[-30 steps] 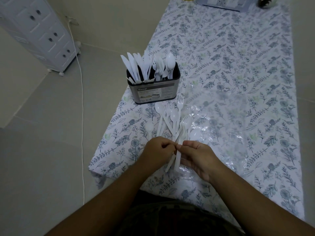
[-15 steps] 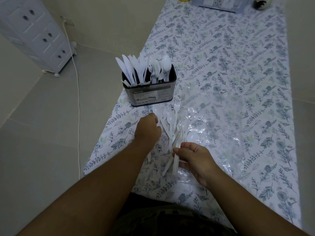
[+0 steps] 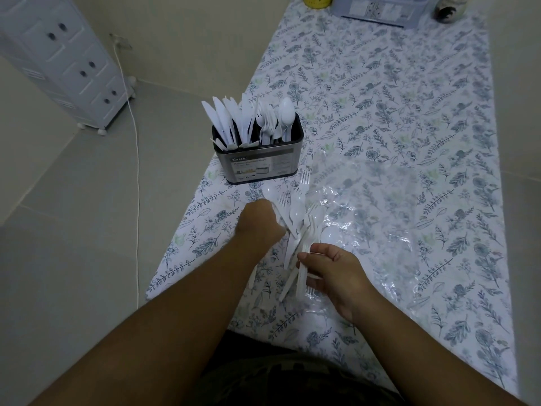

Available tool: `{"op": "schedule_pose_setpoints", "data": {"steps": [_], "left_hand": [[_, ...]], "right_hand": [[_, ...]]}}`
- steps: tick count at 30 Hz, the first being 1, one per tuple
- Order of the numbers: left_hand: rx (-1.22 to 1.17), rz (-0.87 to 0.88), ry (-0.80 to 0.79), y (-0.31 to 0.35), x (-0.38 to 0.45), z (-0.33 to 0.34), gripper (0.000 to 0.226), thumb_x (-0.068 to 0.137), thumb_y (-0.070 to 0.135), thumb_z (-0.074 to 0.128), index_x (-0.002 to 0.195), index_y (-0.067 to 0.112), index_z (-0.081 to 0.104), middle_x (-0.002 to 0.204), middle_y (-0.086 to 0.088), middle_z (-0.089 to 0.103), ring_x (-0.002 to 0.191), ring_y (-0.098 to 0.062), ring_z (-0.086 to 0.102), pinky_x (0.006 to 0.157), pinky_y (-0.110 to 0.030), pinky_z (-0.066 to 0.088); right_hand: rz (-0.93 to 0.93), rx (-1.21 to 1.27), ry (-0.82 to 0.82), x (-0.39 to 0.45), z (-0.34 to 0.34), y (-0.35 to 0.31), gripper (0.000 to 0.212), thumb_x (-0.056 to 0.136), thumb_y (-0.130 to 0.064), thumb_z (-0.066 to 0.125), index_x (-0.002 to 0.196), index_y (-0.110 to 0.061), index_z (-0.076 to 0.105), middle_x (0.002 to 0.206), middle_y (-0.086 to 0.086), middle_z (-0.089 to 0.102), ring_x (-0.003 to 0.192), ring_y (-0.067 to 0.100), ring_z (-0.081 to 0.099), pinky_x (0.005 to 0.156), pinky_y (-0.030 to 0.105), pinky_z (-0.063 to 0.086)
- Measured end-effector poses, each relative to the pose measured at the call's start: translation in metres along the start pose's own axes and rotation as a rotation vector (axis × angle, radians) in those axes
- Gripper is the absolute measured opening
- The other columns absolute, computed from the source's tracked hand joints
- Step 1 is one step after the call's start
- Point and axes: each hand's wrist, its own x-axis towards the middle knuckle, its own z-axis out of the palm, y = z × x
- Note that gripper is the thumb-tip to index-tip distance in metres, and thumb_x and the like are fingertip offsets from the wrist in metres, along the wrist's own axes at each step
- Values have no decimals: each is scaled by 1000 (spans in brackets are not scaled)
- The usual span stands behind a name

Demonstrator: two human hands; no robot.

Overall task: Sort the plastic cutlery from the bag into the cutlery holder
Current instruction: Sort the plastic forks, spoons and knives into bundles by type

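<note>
The metal cutlery holder stands near the table's left edge, with white knives in its left part, forks in the middle and spoons on the right. Loose white forks and spoons lie in a pile in front of it, on the mouth of the clear plastic bag. My left hand is curled at the pile's left side, back toward the camera. A white handle pokes out beneath its wrist. My right hand grips a bundle of white forks by their handles.
The floral tablecloth covers a long table whose left edge drops to the tiled floor. At the far end stand a grey box, a yellow container and a dark jar. A white cabinet and a cable are at the left.
My left hand left the bundle in my right hand and moved forward to the left side of the pile. My right hand stayed in place with the forks.
</note>
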Motion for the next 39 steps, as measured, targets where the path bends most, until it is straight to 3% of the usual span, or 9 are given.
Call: {"op": "schedule_pose_setpoints", "data": {"steps": [6, 10, 14, 20, 26, 29, 30, 34, 39], "left_hand": [[-74, -29, -44, -16, -50, -24, 20, 69, 17, 82, 78, 16, 65, 78, 2, 66, 72, -12, 65, 65, -30, 56], [-418, -70, -70, -22, -84, -19, 16, 75, 12, 79, 88, 17, 70, 73, -1, 73, 57, -12, 71, 53, -25, 57], [-686, -49, -84, -18, -91, 0, 26, 80, 18, 81, 106, 16, 75, 81, -1, 77, 72, -15, 76, 74, -41, 64], [-730, -17, -118, -13, -89, 13, 20, 89, 19, 72, 107, 15, 77, 93, 0, 78, 81, -12, 76, 80, -39, 63], [-588, 48, -178, -10, -78, 14, 20, 91, 6, 64, 104, 10, 78, 81, -2, 76, 68, -13, 75, 72, -29, 63], [-296, 105, 37, -17, -54, 15, 16, 89, 7, 64, 98, 10, 76, 87, 0, 73, 66, -3, 64, 62, -5, 49], [-240, 98, 85, -20, -44, 16, 14, 88, 6, 64, 97, 9, 74, 89, -2, 73, 70, -4, 62, 61, -5, 46], [-60, 85, 56, -18, -13, 27, 15, 84, 15, 69, 96, 7, 67, 91, -8, 67, 84, -21, 64, 71, -32, 56], [61, 87, 23, -1, 1, 36, 16, 88, 19, 66, 92, 5, 60, 96, -10, 60, 89, -24, 61, 67, -28, 41]], "right_hand": [[8, 36, -5, 0, -2, -1, 30, 85, -1, 78, 113, -2, 68, 99, 18, 78, 84, 25, 76, 71, 37, 62], [50, 43, -69, -1, 2, 1, 29, 88, 1, 74, 116, 4, 68, 108, 26, 75, 89, 28, 75, 70, 35, 62], [50, 26, -146, -1, 3, 5, 36, 90, -2, 72, 124, 6, 64, 110, 25, 75, 101, 36, 75, 81, 40, 63], [20, 71, -156, 0, -3, 5, 40, 94, -3, 68, 131, 6, 57, 111, 24, 75, 100, 34, 76, 80, 37, 63], [8, 5, -79, 4, -13, 9, 48, 87, -4, 76, 130, 7, 59, 111, 24, 75, 102, 37, 75, 94, 52, 59], [3, -23, -45, 5, -17, 9, 35, 86, -3, 77, 119, 4, 68, 108, 22, 76, 105, 38, 73, 95, 54, 58], [9, -23, -32, 5, -18, 9, 32, 86, -3, 77, 117, 3, 70, 108, 22, 76, 106, 38, 73, 95, 54, 58], [16, -28, -26, 4, -21, 12, 35, 86, -5, 77, 119, 2, 69, 108, 23, 76, 108, 42, 71, 97, 56, 57], [12, -30, -33, 2, -26, 11, 24, 89, -3, 73, 111, 5, 72, 110, 28, 74, 109, 45, 69, 95, 54, 58]]}}
